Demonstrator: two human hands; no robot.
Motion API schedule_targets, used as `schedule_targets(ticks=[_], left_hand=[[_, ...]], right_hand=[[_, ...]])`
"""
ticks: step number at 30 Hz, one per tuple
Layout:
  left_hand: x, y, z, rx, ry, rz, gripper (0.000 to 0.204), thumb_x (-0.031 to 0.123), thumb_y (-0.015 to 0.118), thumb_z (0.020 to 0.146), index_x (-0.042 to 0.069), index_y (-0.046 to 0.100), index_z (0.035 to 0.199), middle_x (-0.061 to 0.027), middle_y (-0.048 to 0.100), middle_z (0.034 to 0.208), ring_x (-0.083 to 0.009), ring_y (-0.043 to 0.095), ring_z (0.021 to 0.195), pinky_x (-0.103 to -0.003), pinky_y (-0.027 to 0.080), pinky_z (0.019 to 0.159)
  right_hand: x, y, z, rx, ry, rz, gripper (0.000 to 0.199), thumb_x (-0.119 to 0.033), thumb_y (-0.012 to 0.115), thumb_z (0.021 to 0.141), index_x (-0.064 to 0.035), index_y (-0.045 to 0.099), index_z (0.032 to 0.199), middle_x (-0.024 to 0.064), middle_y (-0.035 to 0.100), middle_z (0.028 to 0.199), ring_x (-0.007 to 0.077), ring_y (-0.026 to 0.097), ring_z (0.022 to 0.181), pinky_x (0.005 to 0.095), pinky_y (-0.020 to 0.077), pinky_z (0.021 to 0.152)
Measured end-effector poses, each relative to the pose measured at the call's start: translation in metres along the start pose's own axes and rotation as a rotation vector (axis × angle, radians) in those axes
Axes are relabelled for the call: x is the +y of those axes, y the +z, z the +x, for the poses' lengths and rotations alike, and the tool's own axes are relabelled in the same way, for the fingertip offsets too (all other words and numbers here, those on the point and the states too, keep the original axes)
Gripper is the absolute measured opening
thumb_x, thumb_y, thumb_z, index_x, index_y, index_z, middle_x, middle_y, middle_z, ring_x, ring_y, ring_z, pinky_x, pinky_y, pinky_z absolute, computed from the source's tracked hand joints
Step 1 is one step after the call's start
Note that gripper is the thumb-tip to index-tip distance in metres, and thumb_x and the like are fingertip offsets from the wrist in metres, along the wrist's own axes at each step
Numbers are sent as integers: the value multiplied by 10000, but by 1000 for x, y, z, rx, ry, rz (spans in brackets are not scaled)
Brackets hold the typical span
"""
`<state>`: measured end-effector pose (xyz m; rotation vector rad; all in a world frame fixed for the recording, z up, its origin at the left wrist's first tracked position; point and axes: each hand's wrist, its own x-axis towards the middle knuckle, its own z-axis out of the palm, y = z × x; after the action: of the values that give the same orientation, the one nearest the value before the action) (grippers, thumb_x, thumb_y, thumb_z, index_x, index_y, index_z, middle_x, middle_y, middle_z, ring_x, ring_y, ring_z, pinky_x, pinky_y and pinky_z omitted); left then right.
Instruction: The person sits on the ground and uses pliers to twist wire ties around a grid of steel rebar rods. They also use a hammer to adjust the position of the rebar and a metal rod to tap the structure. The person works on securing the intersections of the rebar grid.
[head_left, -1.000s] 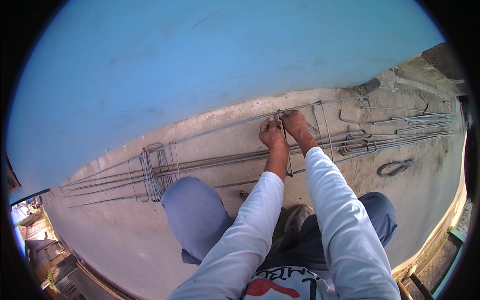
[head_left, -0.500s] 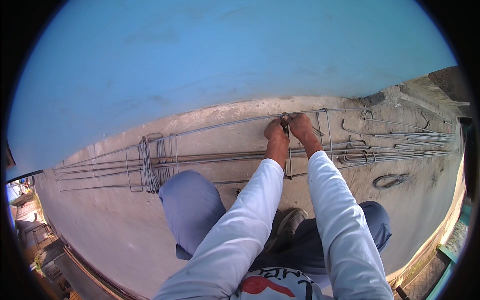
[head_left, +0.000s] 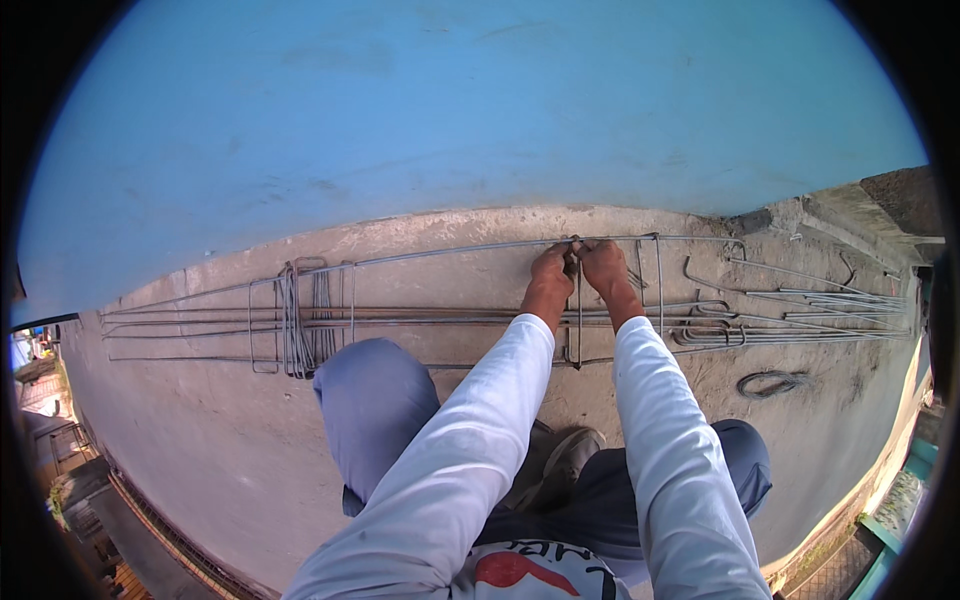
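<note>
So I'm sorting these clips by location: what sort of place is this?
Probably an outdoor building site or yard. Long steel bars with bent wire rings lie on a bare concrete floor beside a blue wall, and both hands work at one ring.

Blue wall over a rough concrete floor

The blue wall (head_left: 480,110) fills the upper view above the grey concrete floor (head_left: 200,440). A bunch of spare stirrups (head_left: 298,320) stands at left; a small wire coil (head_left: 770,382) lies at right, near loose bent rods (head_left: 830,300).
</note>
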<state>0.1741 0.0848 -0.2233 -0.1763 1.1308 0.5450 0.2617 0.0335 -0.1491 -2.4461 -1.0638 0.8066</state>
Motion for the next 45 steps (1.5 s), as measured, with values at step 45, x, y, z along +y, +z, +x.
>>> schedule_targets(ticks=[45], left_hand=[[8,32,-86,-45,1002,742,181,121,600,1025,-20,550,922,-117,694,817,-170,676,702,-313,553,675]], right_hand=[[31,36,14,-30,-117,-193,427,-431,506,1029,-92,732,1160,204,716,1133,378,666,1095,451,520,962]])
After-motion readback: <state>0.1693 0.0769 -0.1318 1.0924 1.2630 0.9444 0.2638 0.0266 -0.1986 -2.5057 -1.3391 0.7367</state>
